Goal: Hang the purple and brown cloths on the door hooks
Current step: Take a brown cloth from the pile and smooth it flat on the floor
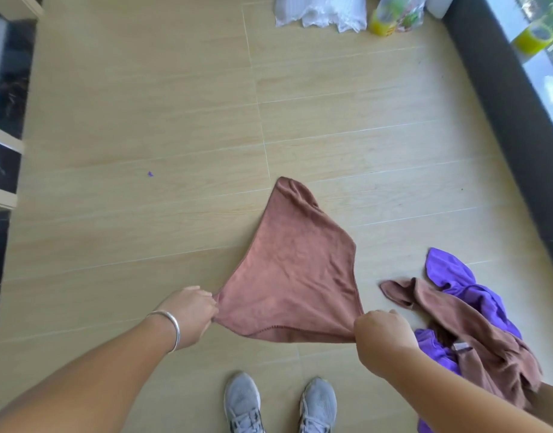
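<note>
A brown cloth (290, 270) hangs stretched between both hands above the floor. My left hand (192, 310), with a silver bangle on the wrist, pinches its left corner. My right hand (383, 328) grips the right corner. A second brown cloth (487, 342) is draped over my right forearm, together with a purple cloth (462, 276) beneath and behind it. No door hooks are in view.
Light wooden floor (144, 120) all around. My grey shoes (242, 401) stand below the cloth. A dark window base (503, 114) runs along the right. White plastic bags (322, 10) and yellow tape rolls (381, 25) lie at the far edge. Dark shelving (6, 120) stands at left.
</note>
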The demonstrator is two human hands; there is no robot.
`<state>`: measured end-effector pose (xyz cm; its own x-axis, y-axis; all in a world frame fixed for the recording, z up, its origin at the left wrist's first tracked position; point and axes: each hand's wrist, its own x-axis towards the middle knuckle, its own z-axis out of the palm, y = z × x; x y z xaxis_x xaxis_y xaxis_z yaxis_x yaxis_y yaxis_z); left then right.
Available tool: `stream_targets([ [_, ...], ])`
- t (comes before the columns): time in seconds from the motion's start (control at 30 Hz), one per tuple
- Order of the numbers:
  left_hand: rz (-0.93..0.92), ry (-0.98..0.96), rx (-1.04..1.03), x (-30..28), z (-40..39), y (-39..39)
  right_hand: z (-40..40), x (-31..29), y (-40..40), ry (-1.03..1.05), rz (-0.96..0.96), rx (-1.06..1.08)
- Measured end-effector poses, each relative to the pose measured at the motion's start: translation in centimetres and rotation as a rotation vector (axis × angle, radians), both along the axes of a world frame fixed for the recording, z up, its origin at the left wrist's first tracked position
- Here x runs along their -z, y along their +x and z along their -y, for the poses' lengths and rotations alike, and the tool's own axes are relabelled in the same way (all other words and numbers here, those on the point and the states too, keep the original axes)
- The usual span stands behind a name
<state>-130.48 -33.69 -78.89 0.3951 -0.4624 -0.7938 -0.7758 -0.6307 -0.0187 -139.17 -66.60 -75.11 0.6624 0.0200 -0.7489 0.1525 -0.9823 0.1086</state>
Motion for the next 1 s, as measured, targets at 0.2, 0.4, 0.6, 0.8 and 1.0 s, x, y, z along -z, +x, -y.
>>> stream_targets([
  [0.2,0.028,0.155,-0.056,-5.7,-2.2,0.4,0.2,-5.6,1.8,-0.031,0.076,0.045],
  [0.4,0.247,0.165,-0.222,-11.8,-3.3,5.8,-0.3,-10.9,9.7,-0.044,0.246,0.094],
  [0.6,0.531,0.016,-0.433,-21.2,-4.1,14.5,-1.2,-18.4,18.1,-0.068,0.552,0.110],
  [0.8,0.759,-0.141,-0.467,-30.3,-5.6,18.7,-2.5,-26.7,22.8,-0.086,0.719,0.107],
  [1.0,0.841,-0.287,-0.463,-33.6,-7.2,17.4,-3.1,-29.7,22.1,-0.067,0.745,0.073],
])
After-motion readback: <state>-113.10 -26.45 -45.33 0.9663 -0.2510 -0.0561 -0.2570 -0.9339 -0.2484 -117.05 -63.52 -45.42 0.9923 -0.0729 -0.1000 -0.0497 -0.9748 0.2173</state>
